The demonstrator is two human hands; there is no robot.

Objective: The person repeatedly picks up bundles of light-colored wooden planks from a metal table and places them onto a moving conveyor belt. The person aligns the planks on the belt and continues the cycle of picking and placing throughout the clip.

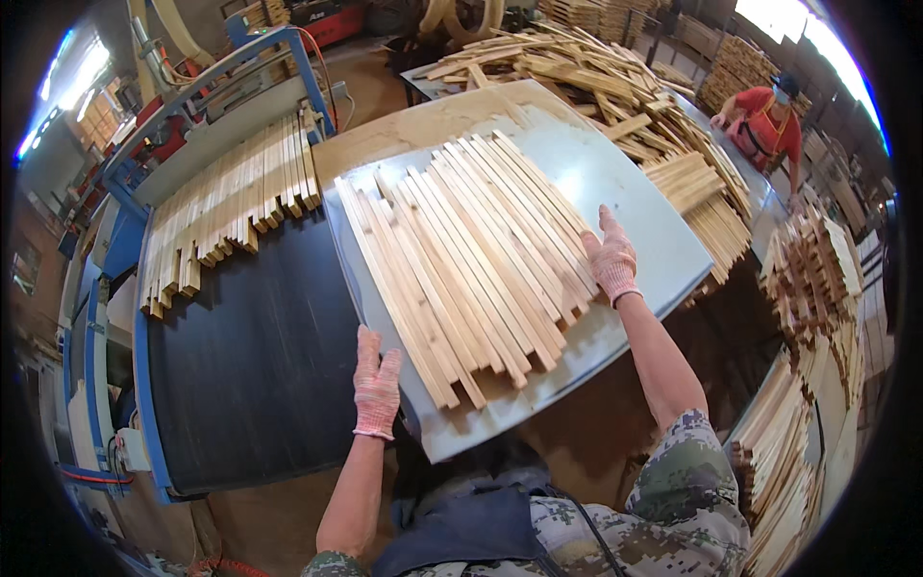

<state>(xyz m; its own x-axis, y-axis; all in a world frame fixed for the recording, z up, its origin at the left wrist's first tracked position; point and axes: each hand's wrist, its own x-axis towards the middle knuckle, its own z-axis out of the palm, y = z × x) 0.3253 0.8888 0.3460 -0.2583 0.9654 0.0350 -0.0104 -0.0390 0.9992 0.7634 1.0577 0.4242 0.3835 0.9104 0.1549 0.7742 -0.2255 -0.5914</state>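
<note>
A row of long, narrow wooden strips (pixel 486 255) lies side by side on a pale metal-topped table (pixel 663 226), their near ends uneven. My right hand (pixel 611 255), in a pinkish knit glove, rests against the right side of the row with its fingers stretched out. Over the gap between the table's left edge and a black conveyor belt (pixel 255 356), my left hand (pixel 376 383) wears the same kind of glove. Its fingers point up and its thumb stands apart, with nothing in it. Another row of wooden strips (pixel 231 207) sits across the far part of the belt.
A blue-framed machine (pixel 312 82) spans the belt at the left. Behind the table is a large heap of loose strips (pixel 586 72). A person in a red top (pixel 769 125) stands at the far right. Stacked strips (pixel 784 462) lie at the lower right.
</note>
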